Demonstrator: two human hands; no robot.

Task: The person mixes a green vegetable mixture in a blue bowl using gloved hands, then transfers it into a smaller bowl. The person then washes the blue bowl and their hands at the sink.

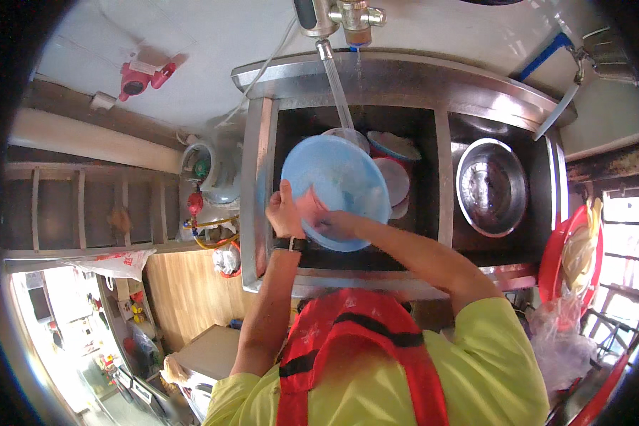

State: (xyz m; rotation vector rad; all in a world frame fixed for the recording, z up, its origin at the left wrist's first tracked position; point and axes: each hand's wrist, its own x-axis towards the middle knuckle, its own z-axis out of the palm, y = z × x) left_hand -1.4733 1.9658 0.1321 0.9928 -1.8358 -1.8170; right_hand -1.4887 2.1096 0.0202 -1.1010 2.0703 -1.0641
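Note:
A light blue plastic basin (341, 165) is tilted over the left compartment of a stainless steel sink (447, 175). My left hand (286, 213) grips the basin's left rim, thumb raised, with a black band at the wrist. Blurred by motion, my right hand (334, 224) presses a pink cloth (310, 205) against the inside of the basin near its lower left. Water runs from a metal faucet (325, 50) behind the basin's far rim. A clear container (349, 136) is partly hidden below the basin.
A red-rimmed bowl (393, 178) and a bluish dish (395, 145) sit right of the basin. The right compartment holds a round steel bowl (492, 186). At far right hangs a red basin (551, 266) with pale gloves. A gas cylinder (223, 183) stands left of the sink.

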